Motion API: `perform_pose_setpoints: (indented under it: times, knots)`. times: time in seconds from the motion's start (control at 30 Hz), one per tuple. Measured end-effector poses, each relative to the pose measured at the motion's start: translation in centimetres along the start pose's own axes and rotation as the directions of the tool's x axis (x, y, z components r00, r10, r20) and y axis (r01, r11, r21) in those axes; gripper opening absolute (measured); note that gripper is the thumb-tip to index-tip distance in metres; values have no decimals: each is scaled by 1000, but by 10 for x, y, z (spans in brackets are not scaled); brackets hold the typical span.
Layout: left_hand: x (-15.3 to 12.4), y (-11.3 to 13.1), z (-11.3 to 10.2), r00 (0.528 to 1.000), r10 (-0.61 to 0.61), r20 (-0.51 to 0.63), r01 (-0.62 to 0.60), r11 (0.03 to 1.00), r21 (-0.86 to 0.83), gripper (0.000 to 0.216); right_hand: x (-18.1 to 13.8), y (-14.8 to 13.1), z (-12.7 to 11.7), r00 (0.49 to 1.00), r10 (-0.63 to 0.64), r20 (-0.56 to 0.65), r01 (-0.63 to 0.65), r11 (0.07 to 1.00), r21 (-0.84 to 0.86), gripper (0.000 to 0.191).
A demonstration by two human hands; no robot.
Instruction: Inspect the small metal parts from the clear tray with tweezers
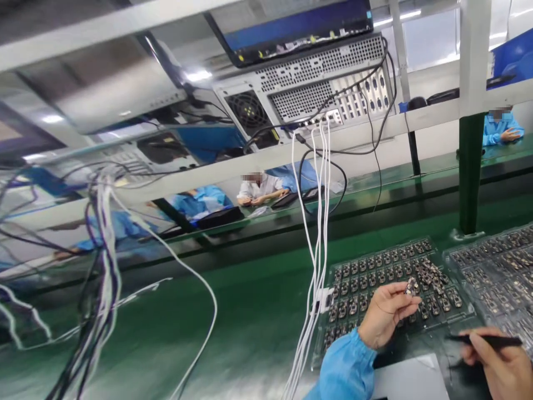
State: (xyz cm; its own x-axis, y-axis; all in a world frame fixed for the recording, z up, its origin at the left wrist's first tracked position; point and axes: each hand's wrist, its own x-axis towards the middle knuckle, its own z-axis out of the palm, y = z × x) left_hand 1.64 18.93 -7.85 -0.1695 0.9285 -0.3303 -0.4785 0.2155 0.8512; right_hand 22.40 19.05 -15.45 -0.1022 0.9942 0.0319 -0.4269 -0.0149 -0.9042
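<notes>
Over the filled tray (pixel 464 314), our left hand (pixel 390 309) is pinched closed on a small, shiny, silvery part (pixel 411 286), its finer shape hard to make out. Our right hand (pixel 496 358), blurred and cut off at the lower right, curls round a slim dark tool (pixel 506 341). Green worktop (pixel 250 311) stretches left beyond white cables (pixel 298 355) near the tray's edge.

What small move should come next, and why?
Probably bring the tool toward the part: the left hand holds the part up at its fingertips, while the tool, gripped in the right hand, is still apart from it.
</notes>
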Motion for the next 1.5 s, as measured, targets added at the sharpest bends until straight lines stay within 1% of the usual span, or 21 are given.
perform_pose_setpoints:
  times: [0.07,0.13,0.23,0.3,0.4,0.67,0.93,1.1,1.23,1.5]
  knots:
    - [-3,-14,-5,999,-39,-16,39,999,-9,39,11,-10,10,1000,-8,22,7,999,40,25]
    - [-4,-25,-9,996,-81,-27,80,997,-10,38,24,-13,22,1000,8,18,-9,1000,24,25]
    - [-3,-35,-13,993,-114,-22,113,993,-34,37,39,-7,36,998,61,1,-61,998,-5,28]
    - [-2,-37,-15,994,-111,4,111,993,-49,39,45,-1,40,995,98,10,-98,995,-19,30]
    - [-1,-38,-15,995,-94,26,95,994,-52,42,46,6,41,992,126,31,-125,991,-45,31]
    - [0,-46,-17,997,-80,-14,79,995,-66,45,44,12,41,991,123,43,-116,982,-147,29]
    - [-1,-43,-15,996,-85,9,86,992,-89,62,44,12,38,988,116,97,-91,969,-231,27]
    - [-2,-41,-14,997,-81,8,81,993,-89,59,42,8,43,989,110,103,-77,957,-281,27]
    - [-2,-41,-14,997,-79,25,81,994,-69,56,41,4,48,989,110,99,-79,958,-277,28]
    - [-3,-41,-14,997,-79,16,80,994,-73,51,40,-1,53,990,113,84,-87,959,-271,30]
